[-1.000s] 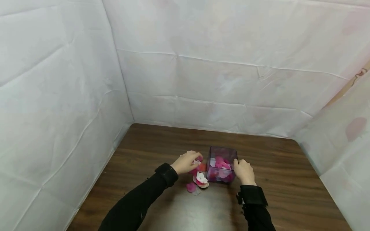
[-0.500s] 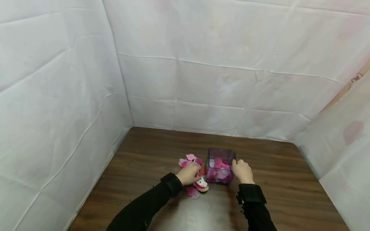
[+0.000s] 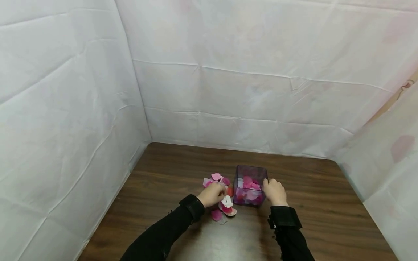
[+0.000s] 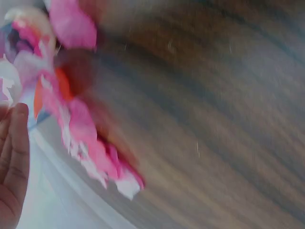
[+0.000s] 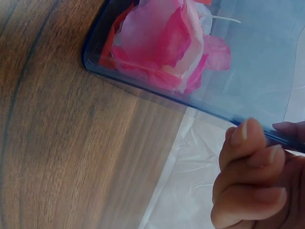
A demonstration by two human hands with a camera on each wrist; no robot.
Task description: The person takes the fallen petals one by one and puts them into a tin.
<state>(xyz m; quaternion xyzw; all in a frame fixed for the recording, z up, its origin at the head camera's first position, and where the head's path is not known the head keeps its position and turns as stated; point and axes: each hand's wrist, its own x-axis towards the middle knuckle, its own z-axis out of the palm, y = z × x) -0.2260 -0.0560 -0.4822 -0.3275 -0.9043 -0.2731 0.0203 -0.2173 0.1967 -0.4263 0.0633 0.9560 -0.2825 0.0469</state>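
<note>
In the head view my left hand (image 3: 212,195) is over a loose heap of artificial petals (image 3: 216,177) left of the box. Its fingertips and thumb are drawn together, pinching a white petal (image 3: 226,201). The left wrist view has these fingertips right at the white petal (image 4: 10,83), with a row of pink petals (image 4: 90,143) beside them. A see-through purple box (image 3: 251,171) stands upright, part-filled with pink and white petals (image 5: 162,47). My right hand (image 3: 275,193) grips its right wall at the rim, thumb on one side and curled fingers on the other.
A dark magenta petal (image 3: 216,215) and a pale one (image 3: 223,219) lie nearest me. An orange-red petal (image 3: 230,191) lies against the box's left side. The brown wooden table (image 3: 326,210) is enclosed by white sheets (image 3: 228,94) at the back and sides.
My left hand has come from the far part of the heap toward me, and its spread fingers have closed together. The white petal has shifted slightly. The right hand keeps its grip on the box.
</note>
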